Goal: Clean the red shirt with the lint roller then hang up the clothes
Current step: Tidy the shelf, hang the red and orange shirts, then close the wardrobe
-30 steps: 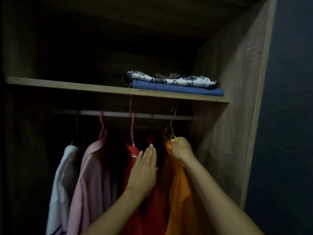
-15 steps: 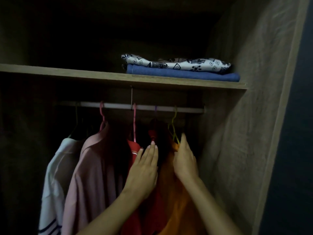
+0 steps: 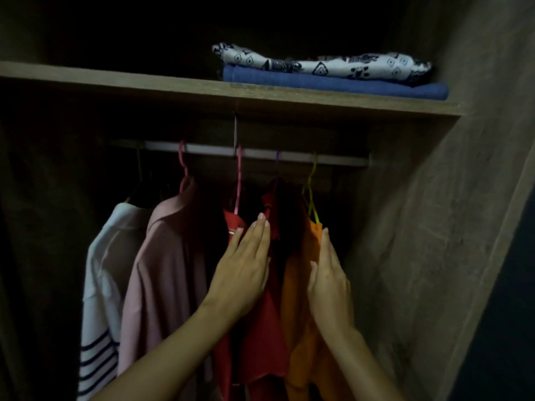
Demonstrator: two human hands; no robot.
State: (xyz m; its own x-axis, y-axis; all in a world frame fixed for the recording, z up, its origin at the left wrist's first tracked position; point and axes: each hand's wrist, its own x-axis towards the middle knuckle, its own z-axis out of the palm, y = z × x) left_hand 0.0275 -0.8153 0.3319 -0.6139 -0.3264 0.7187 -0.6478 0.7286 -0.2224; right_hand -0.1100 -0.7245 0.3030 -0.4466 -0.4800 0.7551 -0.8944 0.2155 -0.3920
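Red shirt [image 3: 266,337] hanging on the rail [image 3: 289,155] in a dark closet, between a pink shirt [image 3: 165,273] and an orange shirt [image 3: 301,328]. Left hand [image 3: 243,273] flat and spread, pressed on the red shirt. Right hand [image 3: 330,282] flat, fingers straight, touching the orange shirt. Folded clothes [image 3: 333,76] up on the shelf [image 3: 115,85].

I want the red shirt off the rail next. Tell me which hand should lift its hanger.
Left, probably. The left hand lies flat on the red hanging shirt, fingertips just below its collar; the right hand is on the orange hanging shirt.
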